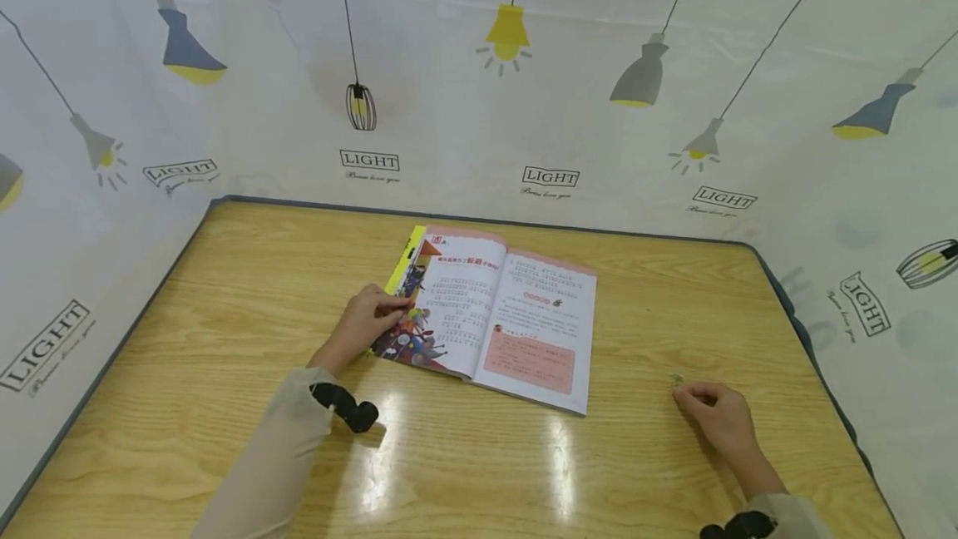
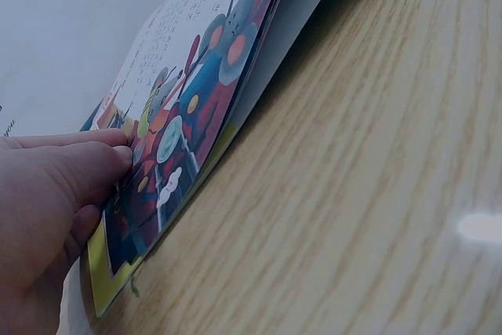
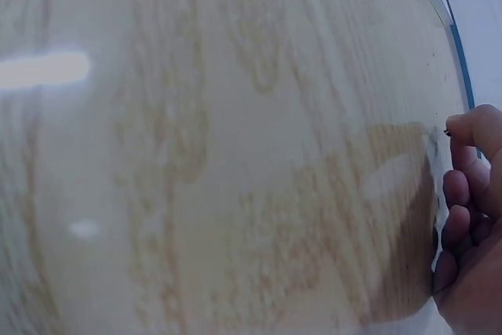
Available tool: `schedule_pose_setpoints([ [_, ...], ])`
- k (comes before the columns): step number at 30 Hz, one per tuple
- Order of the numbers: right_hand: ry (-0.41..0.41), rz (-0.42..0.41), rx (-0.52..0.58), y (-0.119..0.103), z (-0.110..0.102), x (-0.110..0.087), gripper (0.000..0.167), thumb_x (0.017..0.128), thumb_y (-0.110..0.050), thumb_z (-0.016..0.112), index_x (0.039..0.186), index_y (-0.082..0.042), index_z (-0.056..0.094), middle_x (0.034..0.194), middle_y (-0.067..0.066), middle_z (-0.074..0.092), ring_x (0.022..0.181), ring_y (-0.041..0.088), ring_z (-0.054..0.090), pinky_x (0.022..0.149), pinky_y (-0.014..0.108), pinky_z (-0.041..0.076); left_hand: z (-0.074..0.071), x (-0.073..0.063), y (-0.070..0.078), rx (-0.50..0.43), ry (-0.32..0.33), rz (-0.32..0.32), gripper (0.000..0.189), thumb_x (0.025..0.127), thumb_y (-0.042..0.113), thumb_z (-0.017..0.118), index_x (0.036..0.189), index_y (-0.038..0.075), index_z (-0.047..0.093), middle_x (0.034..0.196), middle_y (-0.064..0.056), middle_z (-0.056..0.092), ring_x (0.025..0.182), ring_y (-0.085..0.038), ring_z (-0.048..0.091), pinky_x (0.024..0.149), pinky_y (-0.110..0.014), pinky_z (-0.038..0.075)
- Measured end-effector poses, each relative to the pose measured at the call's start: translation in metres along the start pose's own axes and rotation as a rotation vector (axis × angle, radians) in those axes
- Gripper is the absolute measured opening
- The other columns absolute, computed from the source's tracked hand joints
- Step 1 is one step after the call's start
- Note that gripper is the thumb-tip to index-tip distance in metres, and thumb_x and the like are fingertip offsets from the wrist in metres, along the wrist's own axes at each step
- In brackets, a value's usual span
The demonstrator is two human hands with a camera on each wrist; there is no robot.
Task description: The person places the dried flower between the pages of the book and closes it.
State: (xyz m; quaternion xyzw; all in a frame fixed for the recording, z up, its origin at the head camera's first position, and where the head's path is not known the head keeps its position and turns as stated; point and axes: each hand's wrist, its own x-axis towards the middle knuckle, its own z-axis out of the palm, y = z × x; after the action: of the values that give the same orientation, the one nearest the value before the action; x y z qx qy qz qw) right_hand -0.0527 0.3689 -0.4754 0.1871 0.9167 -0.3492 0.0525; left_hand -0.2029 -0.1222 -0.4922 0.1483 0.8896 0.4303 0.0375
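An open book point(image 1: 535, 318) with printed pages and a yellow cover edge lies on the table, its left page showing coloured cartoon figures point(image 2: 188, 107). At that left side my left hand point(image 1: 368, 321) grips the book's edge, with fingertips over the picture and other fingers lower at the edge in the left wrist view. Well to the right of the book, my right hand point(image 1: 718, 418) pinches a small, thin greenish thing point(image 1: 677, 378) between thumb and forefinger. Only a tiny dark bit shows at those fingertips in the right wrist view; I cannot tell its kind.
The wood-grain table point(image 1: 636, 472) has a dark rim along its back and sides. Behind and beside it hangs a pale sheet point(image 1: 449, 123) printed with lamps. A black band with a rounded device point(image 1: 346, 407) sits on the left wrist.
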Motion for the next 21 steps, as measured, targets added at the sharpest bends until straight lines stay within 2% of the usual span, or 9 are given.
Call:
schedule_pose_setpoints([
  [5,0.011,0.007,0.032,-0.004,0.0,-0.001,0.048,0.086,-0.036,0.062,0.107,0.007,0.061,0.092,0.012,0.059,0.078,0.016,0.05,0.063,0.025,0.043,0.001,0.001,-0.003,-0.006,0.0,-0.022,0.024,0.085,0.005,0.064,0.108,0.005,0.068,0.082,-0.006,0.047,0.075,-0.018,0.044,0.066,-0.028,0.041],
  [10,0.03,-0.027,0.054,-0.018,0.0,-0.002,0.045,0.087,-0.034,0.061,0.107,0.007,0.06,0.09,0.012,0.057,0.076,0.016,0.048,0.061,0.025,0.042,0.001,0.001,-0.004,-0.004,-0.011,-0.034,0.024,0.085,0.006,0.064,0.109,0.005,0.067,0.083,-0.006,0.047,0.075,-0.018,0.044,0.066,-0.028,0.041],
  [16,0.085,-0.132,0.062,-0.037,0.004,0.001,0.037,0.087,-0.028,0.062,0.102,0.006,0.063,0.088,0.012,0.058,0.071,0.013,0.046,0.059,0.024,0.041,0.001,0.002,-0.003,-0.001,-0.017,-0.037,0.025,0.085,0.007,0.064,0.11,0.006,0.067,0.083,-0.006,0.047,0.075,-0.018,0.043,0.067,-0.029,0.04],
  [21,0.091,-0.198,0.121,-0.051,0.012,0.006,0.033,0.087,-0.025,0.064,0.1,0.005,0.065,0.09,0.01,0.058,0.069,0.009,0.045,0.06,0.022,0.04,0.001,0.003,-0.003,0.004,-0.018,-0.045,0.025,0.085,0.007,0.064,0.11,0.006,0.067,0.083,-0.006,0.047,0.075,-0.018,0.043,0.066,-0.028,0.04],
])
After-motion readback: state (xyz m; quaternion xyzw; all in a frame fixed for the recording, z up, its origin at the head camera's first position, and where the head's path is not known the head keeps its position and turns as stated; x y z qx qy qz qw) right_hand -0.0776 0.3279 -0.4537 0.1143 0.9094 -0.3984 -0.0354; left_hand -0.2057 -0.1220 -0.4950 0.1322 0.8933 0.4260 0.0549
